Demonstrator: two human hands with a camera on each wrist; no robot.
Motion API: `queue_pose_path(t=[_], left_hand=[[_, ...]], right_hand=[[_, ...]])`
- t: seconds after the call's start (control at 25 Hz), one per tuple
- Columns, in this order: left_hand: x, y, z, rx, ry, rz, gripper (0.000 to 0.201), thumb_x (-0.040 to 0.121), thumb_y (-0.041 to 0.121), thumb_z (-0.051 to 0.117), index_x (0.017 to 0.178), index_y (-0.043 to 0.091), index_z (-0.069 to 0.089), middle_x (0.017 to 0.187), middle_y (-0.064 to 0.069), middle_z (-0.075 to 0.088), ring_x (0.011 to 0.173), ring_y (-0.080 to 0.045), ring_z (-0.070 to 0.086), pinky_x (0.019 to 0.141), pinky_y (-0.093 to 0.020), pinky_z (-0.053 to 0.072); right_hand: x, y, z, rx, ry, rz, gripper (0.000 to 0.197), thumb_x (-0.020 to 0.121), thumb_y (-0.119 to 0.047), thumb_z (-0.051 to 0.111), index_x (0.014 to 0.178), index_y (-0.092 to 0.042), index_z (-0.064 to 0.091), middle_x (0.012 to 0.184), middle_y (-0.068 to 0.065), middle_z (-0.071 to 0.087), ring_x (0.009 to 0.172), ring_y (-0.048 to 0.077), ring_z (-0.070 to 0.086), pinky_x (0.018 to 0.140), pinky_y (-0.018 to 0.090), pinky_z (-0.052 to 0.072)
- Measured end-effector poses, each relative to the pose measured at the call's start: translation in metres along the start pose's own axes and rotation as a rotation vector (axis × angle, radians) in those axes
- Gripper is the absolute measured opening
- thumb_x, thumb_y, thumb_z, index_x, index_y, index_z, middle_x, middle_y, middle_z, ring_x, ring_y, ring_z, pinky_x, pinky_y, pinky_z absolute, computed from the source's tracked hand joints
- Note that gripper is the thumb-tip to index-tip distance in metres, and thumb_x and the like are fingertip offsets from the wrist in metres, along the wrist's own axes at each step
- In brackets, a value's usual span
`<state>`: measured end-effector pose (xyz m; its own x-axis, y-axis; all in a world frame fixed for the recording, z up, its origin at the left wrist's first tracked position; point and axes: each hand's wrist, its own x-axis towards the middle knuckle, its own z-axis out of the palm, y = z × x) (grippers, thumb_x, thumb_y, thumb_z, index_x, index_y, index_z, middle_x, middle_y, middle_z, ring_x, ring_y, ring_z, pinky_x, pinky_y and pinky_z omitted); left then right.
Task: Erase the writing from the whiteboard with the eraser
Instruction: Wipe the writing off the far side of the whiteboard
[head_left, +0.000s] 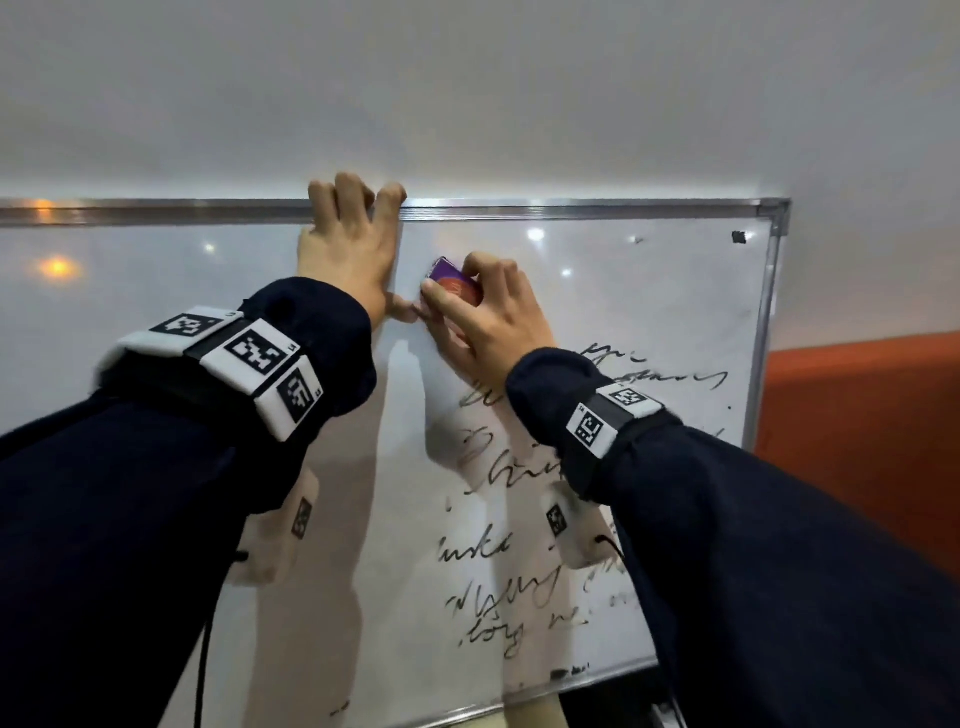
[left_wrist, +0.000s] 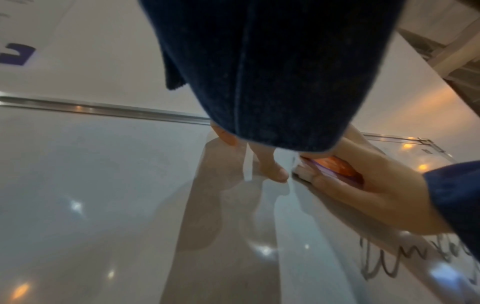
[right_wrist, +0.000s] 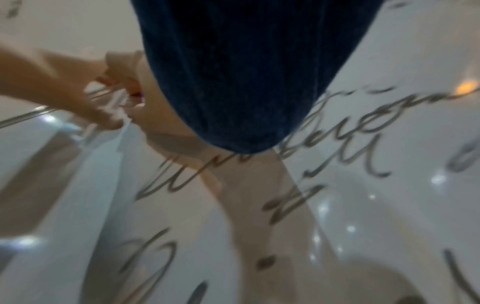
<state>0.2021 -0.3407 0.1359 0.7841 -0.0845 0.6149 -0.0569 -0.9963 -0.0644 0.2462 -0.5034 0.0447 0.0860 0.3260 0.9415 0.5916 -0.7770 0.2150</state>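
A whiteboard (head_left: 156, 270) with a metal frame (head_left: 571, 210) stands against the wall. Black handwriting (head_left: 519, 597) covers its right half; the left half and the top band are bare. My right hand (head_left: 488, 312) grips a small eraser (head_left: 453, 283) with a purple and orange back and holds it against the board near the top middle, above the writing. My left hand (head_left: 353, 249) lies on the board just left of it, fingers hooked over the top frame. In the left wrist view the eraser (left_wrist: 335, 164) sits under the right hand (left_wrist: 376, 195), beside my left thumb (left_wrist: 272, 166).
A white wall (head_left: 467, 78) rises above the board. An orange surface (head_left: 857, 415) lies past the board's right edge. A small black mark (head_left: 738, 237) sits near the board's upper right corner. Blurred handwriting (right_wrist: 337, 148) fills the right wrist view.
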Motion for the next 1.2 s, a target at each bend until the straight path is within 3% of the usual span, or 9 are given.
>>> queue_pose_path(t=[0.08,0.24,0.28,0.44,0.64,0.72,0.96,1.12,1.2], left_hand=[[0.001,0.001,0.000,-0.008,-0.007,0.006,0.105,0.051,0.047,0.088,0.130,0.018,0.026,0.127,-0.016,0.026,0.119,-0.037,0.026,0.079,-0.044,0.050],[0.000,-0.001,0.001,-0.015,-0.012,0.009,0.108,0.051,0.048,0.088,0.133,0.020,0.024,0.125,-0.014,0.025,0.117,-0.034,0.025,0.076,-0.041,0.047],[0.000,-0.002,0.002,-0.015,-0.012,0.010,0.108,0.051,0.048,0.088,0.133,0.020,0.024,0.124,-0.013,0.024,0.117,-0.034,0.024,0.077,-0.041,0.047],[-0.002,0.001,0.000,0.007,-0.003,0.014,0.106,0.053,0.048,0.088,0.133,0.019,0.025,0.124,-0.014,0.024,0.116,-0.035,0.025,0.075,-0.038,0.046],[-0.002,0.003,0.001,-0.021,-0.014,-0.017,0.105,0.052,0.042,0.090,0.133,0.020,0.027,0.126,-0.013,0.026,0.118,-0.034,0.026,0.069,-0.033,0.035],[-0.001,0.003,-0.001,-0.026,-0.012,-0.012,0.105,0.051,0.042,0.090,0.132,0.020,0.027,0.125,-0.013,0.026,0.117,-0.034,0.027,0.070,-0.034,0.040],[-0.004,0.001,0.001,-0.013,-0.016,-0.008,0.106,0.054,0.046,0.088,0.135,0.021,0.024,0.126,-0.012,0.025,0.118,-0.034,0.025,0.077,-0.037,0.045],[-0.002,0.001,0.002,-0.020,-0.020,-0.021,0.106,0.054,0.045,0.088,0.135,0.022,0.024,0.129,-0.011,0.026,0.120,-0.032,0.025,0.072,-0.033,0.038],[0.000,0.001,0.003,-0.003,-0.011,-0.024,0.108,0.052,0.046,0.088,0.135,0.022,0.024,0.129,-0.011,0.026,0.120,-0.032,0.025,0.072,-0.033,0.039]], right_hand=[[0.001,0.018,-0.013,-0.017,-0.034,-0.032,0.028,0.094,-0.038,0.061,0.112,-0.018,0.070,0.114,0.010,0.039,0.096,0.031,0.049,0.079,0.041,0.048],[0.019,0.009,-0.011,-0.038,0.128,0.555,0.030,0.092,-0.039,0.061,0.118,-0.025,0.063,0.116,0.011,0.044,0.104,0.024,0.043,0.095,0.036,0.041],[0.020,-0.001,-0.007,-0.035,0.145,0.572,0.030,0.092,-0.039,0.061,0.118,-0.025,0.063,0.116,0.011,0.044,0.103,0.025,0.043,0.095,0.035,0.040],[-0.018,0.003,-0.010,-0.033,-0.022,0.080,0.028,0.093,-0.040,0.064,0.114,-0.023,0.069,0.116,0.012,0.043,0.097,0.028,0.046,0.083,0.036,0.047],[-0.038,0.062,-0.041,-0.053,0.161,0.782,0.032,0.091,-0.044,0.056,0.118,-0.030,0.052,0.122,0.008,0.035,0.108,0.025,0.045,0.100,0.042,0.045],[-0.025,0.057,-0.041,-0.042,0.216,0.883,0.029,0.091,-0.042,0.057,0.117,-0.030,0.050,0.122,0.007,0.035,0.108,0.023,0.043,0.098,0.043,0.046],[-0.038,0.017,-0.026,0.009,0.022,0.217,0.026,0.095,-0.039,0.061,0.114,-0.026,0.072,0.123,0.012,0.056,0.108,0.029,0.051,0.084,0.044,0.049],[-0.009,0.032,-0.030,0.096,0.142,0.489,0.027,0.089,-0.025,0.067,0.115,-0.024,0.072,0.129,0.009,0.058,0.116,0.029,0.053,0.094,0.047,0.047],[-0.020,0.017,-0.023,0.119,0.046,0.331,0.030,0.090,-0.019,0.063,0.119,-0.019,0.071,0.133,0.012,0.057,0.123,0.033,0.051,0.105,0.049,0.041]])
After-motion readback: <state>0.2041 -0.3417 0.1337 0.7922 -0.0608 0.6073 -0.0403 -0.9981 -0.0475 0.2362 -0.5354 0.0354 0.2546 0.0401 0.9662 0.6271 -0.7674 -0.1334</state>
